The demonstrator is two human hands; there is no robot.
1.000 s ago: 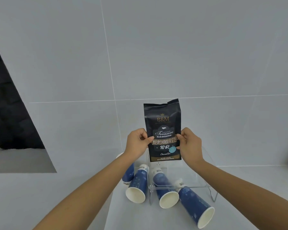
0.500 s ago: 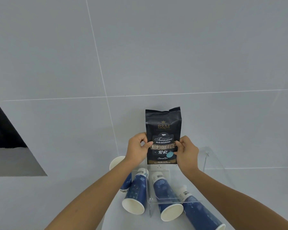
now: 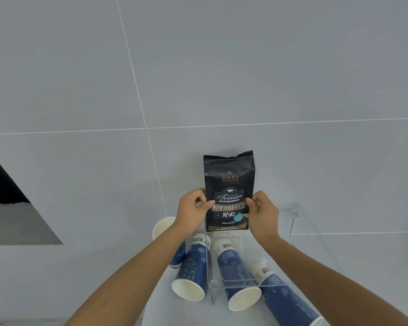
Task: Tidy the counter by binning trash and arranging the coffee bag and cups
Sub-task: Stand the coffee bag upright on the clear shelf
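A black coffee bag with gold lettering stands upright near the tiled wall, above the back of a clear acrylic stand. My left hand grips its left edge and my right hand grips its right edge. Below it lie three blue paper cups on their sides, mouths toward me: one at the left, one in the middle, one at the right. Another cup shows its white mouth behind my left wrist.
The clear acrylic stand spans over the middle and right cups. A grey tiled wall rises close behind. A dark opening sits at the far left. The white counter runs under the cups.
The view has shifted left and tilted, so the dark opening shows less. The bag has sunk slightly in both hands toward the stand. The cups have not moved.
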